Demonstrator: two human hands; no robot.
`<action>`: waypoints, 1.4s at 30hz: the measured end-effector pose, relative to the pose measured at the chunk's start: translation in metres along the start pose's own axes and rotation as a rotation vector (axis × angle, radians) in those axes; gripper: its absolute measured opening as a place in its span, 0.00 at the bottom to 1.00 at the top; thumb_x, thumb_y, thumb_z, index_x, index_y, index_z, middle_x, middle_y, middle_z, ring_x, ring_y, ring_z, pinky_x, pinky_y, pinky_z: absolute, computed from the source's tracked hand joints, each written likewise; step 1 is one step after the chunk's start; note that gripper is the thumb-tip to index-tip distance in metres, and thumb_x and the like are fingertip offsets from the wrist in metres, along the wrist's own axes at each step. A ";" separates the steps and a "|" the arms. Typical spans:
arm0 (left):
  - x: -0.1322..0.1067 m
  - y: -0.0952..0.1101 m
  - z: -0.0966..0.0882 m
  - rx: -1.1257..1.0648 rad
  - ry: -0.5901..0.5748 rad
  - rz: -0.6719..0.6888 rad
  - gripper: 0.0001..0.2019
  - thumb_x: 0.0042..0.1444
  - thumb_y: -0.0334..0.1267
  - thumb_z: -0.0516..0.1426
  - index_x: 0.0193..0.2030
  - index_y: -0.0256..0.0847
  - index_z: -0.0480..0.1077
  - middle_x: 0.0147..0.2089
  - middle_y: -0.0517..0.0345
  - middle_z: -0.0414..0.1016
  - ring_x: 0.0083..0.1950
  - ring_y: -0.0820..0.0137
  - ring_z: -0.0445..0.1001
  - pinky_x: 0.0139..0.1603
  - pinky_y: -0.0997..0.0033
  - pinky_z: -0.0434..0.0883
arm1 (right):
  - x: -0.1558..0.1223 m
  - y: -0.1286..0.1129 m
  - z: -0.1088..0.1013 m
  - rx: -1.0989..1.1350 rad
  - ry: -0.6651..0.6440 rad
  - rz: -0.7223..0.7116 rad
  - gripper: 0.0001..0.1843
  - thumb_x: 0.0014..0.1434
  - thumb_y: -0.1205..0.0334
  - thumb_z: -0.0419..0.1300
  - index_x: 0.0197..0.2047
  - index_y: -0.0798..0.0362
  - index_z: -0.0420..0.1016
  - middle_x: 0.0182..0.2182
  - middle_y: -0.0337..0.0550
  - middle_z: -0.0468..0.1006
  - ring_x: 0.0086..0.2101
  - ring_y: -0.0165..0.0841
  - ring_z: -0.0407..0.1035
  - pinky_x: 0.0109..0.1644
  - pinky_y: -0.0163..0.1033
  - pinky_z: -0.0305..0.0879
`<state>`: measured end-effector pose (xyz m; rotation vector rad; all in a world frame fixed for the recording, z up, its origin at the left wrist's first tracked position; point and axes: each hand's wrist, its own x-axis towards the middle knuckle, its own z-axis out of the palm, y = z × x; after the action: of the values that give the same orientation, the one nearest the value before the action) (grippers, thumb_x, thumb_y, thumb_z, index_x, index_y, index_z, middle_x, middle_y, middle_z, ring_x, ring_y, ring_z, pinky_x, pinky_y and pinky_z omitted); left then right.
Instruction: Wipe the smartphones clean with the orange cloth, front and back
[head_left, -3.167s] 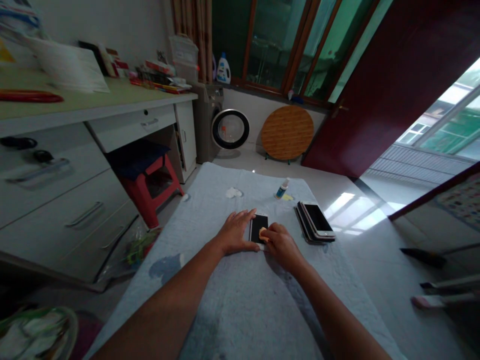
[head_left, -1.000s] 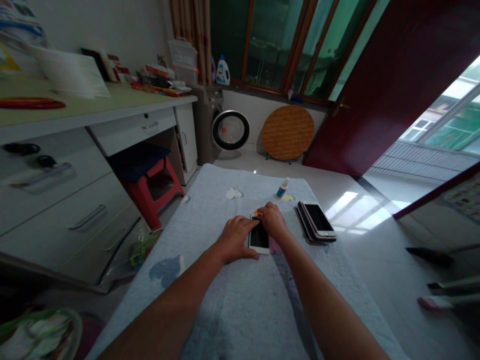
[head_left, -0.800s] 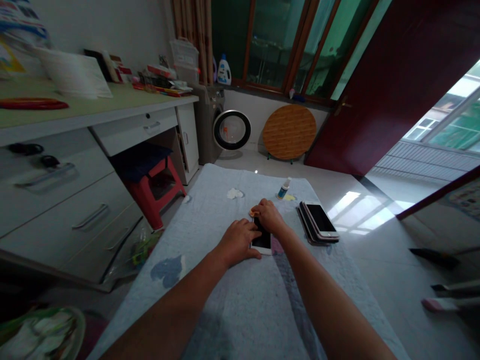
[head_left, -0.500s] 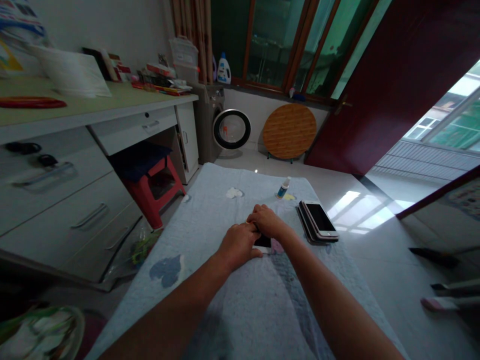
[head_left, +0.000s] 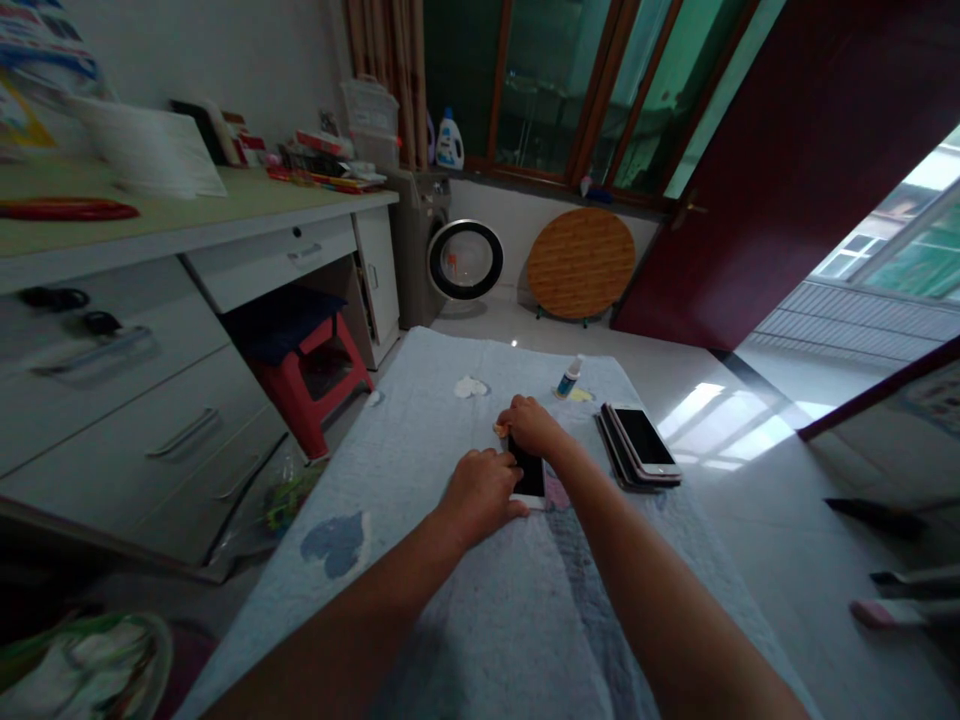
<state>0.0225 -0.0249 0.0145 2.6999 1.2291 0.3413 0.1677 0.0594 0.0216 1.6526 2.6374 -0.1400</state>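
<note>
A white-framed smartphone [head_left: 532, 478] with a dark screen lies face up on the cloth-covered table [head_left: 405, 430]. My left hand [head_left: 484, 488] grips its left side, fingers over the edge of the screen and thumb at the lower white end. At the phone's far end, my right hand [head_left: 529, 424] is closed around a small orange-and-white cloth [head_left: 500, 430], most of it hidden under the fingers. To the right sits a stack of phones or tablets [head_left: 640, 440], a white-framed one on top. A small spray bottle [head_left: 569, 377] with a blue label stands beyond my right hand.
A desk with drawers [head_left: 187, 375] and a red stool [head_left: 322, 375] flank the table on the left. Behind are a washing machine with its round door [head_left: 466, 260] open and a round wooden board [head_left: 581, 262]. A dark red door [head_left: 750, 180] stands at right.
My right hand has shifted slightly away from my left hand, toward the phone's far end. More of the dark screen and the orange-and-white cloth now show. My left hand stays at the phone.
</note>
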 end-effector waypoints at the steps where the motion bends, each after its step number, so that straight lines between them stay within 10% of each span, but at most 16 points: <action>1: 0.000 -0.001 0.001 -0.011 0.002 0.001 0.19 0.50 0.53 0.63 0.45 0.45 0.75 0.44 0.52 0.77 0.45 0.57 0.73 0.44 0.59 0.67 | 0.002 0.002 0.001 0.008 -0.008 0.011 0.15 0.63 0.66 0.52 0.47 0.50 0.78 0.43 0.51 0.72 0.42 0.36 0.65 0.49 0.38 0.57; 20: -0.002 -0.003 -0.001 -0.087 0.048 0.028 0.19 0.47 0.51 0.65 0.43 0.44 0.75 0.43 0.53 0.76 0.49 0.56 0.69 0.49 0.56 0.64 | -0.034 0.035 0.009 0.042 0.035 0.285 0.15 0.61 0.69 0.50 0.44 0.58 0.78 0.40 0.54 0.77 0.39 0.35 0.70 0.42 0.34 0.58; 31: 0.001 -0.007 0.016 -0.137 0.080 0.026 0.21 0.48 0.51 0.64 0.47 0.43 0.75 0.48 0.52 0.74 0.51 0.58 0.72 0.53 0.59 0.66 | -0.081 0.002 0.031 0.236 0.259 0.429 0.15 0.64 0.66 0.49 0.38 0.57 0.77 0.34 0.49 0.77 0.36 0.33 0.67 0.38 0.33 0.55; 42: 0.001 -0.014 0.018 -0.151 0.116 0.009 0.23 0.48 0.51 0.65 0.49 0.42 0.74 0.50 0.51 0.73 0.51 0.59 0.71 0.52 0.61 0.67 | -0.139 -0.024 0.021 0.382 0.185 0.361 0.09 0.61 0.67 0.55 0.34 0.55 0.77 0.31 0.43 0.72 0.33 0.31 0.67 0.37 0.32 0.56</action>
<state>0.0181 -0.0155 -0.0062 2.5897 1.1693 0.5753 0.2062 -0.0770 0.0122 2.3358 2.4915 -0.5328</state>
